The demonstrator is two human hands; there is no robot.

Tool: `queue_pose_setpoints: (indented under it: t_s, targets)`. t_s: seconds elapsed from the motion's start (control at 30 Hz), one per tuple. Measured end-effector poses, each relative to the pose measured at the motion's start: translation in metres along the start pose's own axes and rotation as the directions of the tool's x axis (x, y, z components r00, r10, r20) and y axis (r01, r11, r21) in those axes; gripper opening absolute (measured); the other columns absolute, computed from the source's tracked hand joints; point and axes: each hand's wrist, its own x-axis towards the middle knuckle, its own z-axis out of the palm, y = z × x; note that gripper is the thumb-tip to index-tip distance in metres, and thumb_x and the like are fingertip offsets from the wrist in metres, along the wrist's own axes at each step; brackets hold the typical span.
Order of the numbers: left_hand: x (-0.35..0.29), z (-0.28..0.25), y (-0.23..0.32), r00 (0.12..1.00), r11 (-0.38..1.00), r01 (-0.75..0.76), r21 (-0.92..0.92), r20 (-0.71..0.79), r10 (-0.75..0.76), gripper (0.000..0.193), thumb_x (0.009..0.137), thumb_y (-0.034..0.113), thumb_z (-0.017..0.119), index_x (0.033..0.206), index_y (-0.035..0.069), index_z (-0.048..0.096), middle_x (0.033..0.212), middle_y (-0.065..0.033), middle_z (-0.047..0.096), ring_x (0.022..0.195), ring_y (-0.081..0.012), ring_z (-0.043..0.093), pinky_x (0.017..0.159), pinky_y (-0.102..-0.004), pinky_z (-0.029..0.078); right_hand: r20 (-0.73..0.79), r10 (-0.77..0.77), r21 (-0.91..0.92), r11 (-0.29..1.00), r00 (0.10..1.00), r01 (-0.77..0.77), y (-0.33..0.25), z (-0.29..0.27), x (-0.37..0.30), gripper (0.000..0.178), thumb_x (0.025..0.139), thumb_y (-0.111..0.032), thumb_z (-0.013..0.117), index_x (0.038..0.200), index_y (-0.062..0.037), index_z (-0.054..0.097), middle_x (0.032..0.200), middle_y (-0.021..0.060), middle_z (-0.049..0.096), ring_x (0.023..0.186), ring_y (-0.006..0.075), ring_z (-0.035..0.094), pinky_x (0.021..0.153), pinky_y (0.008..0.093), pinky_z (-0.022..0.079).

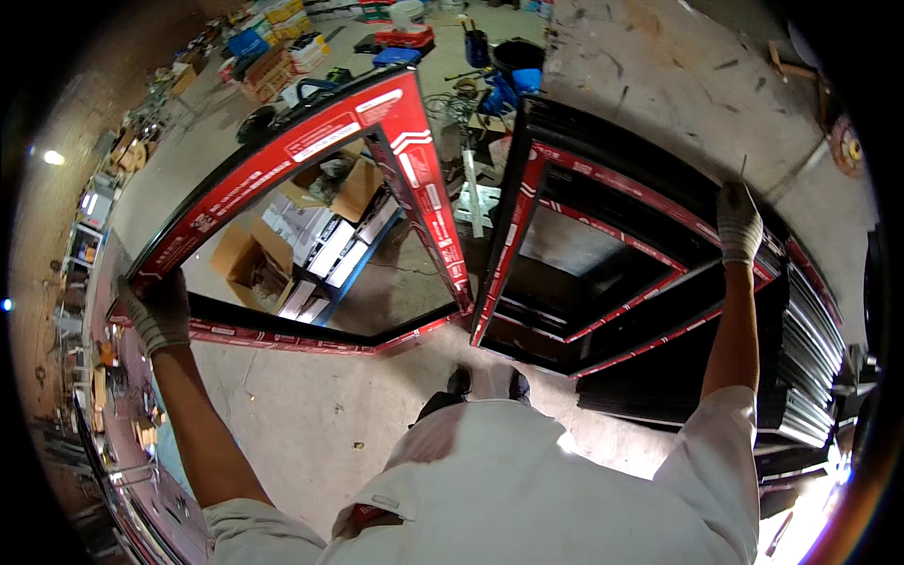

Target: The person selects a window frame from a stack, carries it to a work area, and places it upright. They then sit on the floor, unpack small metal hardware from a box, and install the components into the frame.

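Both my hands wear light gloves with dark palms or fingers. My left hand (158, 313) is closed around the left lower corner of a window frame (331, 130), black with red printed protective film. It stands tilted on the left, its inner opening see-through. On the right, my right hand (739, 224) grips the upper edge of another black frame with red film (617, 188). This frame leans with several similar frames nested behind it. A thin pointed piece sticks up beside my right fingers; I cannot make out what it is. The frames' near corners almost meet before my feet.
Through the left frame show open cardboard boxes (247, 256) and white packs on a blue pallet. A stack of dark profiles (800, 348) lies at the right. Farther off are a black bucket (518, 58), a red case (405, 38), coiled wire and several boxes on the concrete floor.
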Motion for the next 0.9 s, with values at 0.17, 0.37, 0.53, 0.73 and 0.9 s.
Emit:
queue_pose_setpoints:
  t_s: [0.17, 0.37, 0.53, 0.73, 0.9]
  targets:
    - [-0.003, -0.024, 0.013, 0.987, 0.997, -0.002, -0.078, 0.162, 0.015, 0.051, 0.088, 0.044, 0.068, 0.118, 0.003, 0.064, 0.119, -0.0159, 0.067, 0.105, -0.0307, 0.065, 0.092, -0.0441, 0.055, -0.001, -0.017, -0.019, 1.000, 1.000, 0.017, 0.000, 0.009, 0.001, 0.030, 0.096, -0.039, 0.054, 0.112, -0.0173, 0.067, 0.104, 0.0135, 0.071, 0.095, 0.0363, 0.068, 0.081, 0.0440, 0.054]
    - [-0.035, -0.018, 0.017, 0.994, 0.996, -0.050, -0.068, 0.099, 0.057, 0.047, 0.090, 0.041, 0.065, 0.119, 0.005, 0.063, 0.120, -0.0154, 0.067, 0.107, -0.0308, 0.065, 0.096, -0.0453, 0.054, 0.023, -0.038, -0.056, 0.998, 0.999, 0.040, 0.004, 0.015, 0.012, 0.030, 0.096, -0.038, 0.053, 0.111, -0.0169, 0.067, 0.105, 0.0160, 0.069, 0.097, 0.0400, 0.065, 0.082, 0.0457, 0.053]
    - [-0.052, -0.024, 0.019, 0.982, 0.991, -0.057, -0.121, 0.175, 0.077, 0.047, 0.089, 0.042, 0.066, 0.119, 0.006, 0.063, 0.121, -0.0144, 0.067, 0.112, -0.0306, 0.063, 0.102, -0.0479, 0.050, -0.027, -0.066, 0.001, 0.998, 0.997, 0.066, 0.003, 0.016, 0.012, 0.029, 0.097, -0.036, 0.052, 0.113, -0.0157, 0.066, 0.106, 0.0166, 0.069, 0.096, 0.0400, 0.065, 0.081, 0.0443, 0.053]
    - [-0.083, -0.046, 0.028, 0.967, 0.989, -0.064, -0.133, 0.237, 0.094, 0.058, 0.082, 0.045, 0.076, 0.123, 0.007, 0.061, 0.125, -0.0131, 0.064, 0.118, -0.0334, 0.059, 0.105, -0.0523, 0.048, -0.136, -0.035, 0.547, 0.831, 0.990, 0.104, -0.017, 0.010, -0.026, 0.034, 0.102, -0.023, 0.056, 0.129, -0.0019, 0.062, 0.121, 0.0081, 0.070, 0.108, 0.0199, 0.066, 0.095, 0.0298, 0.048]
    - [-0.093, -0.033, 0.021, 0.985, 0.977, -0.079, -0.197, 0.136, 0.107, 0.048, 0.082, 0.048, 0.076, 0.107, 0.009, 0.066, 0.114, -0.0108, 0.068, 0.112, -0.0315, 0.061, 0.102, -0.0518, 0.049, -0.160, -0.099, 0.690, 0.700, 0.982, 0.183, -0.050, 0.030, -0.114, 0.035, 0.100, -0.015, 0.060, 0.133, -0.0012, 0.060, 0.128, 0.0140, 0.064, 0.110, 0.0227, 0.063, 0.094, 0.0361, 0.054]
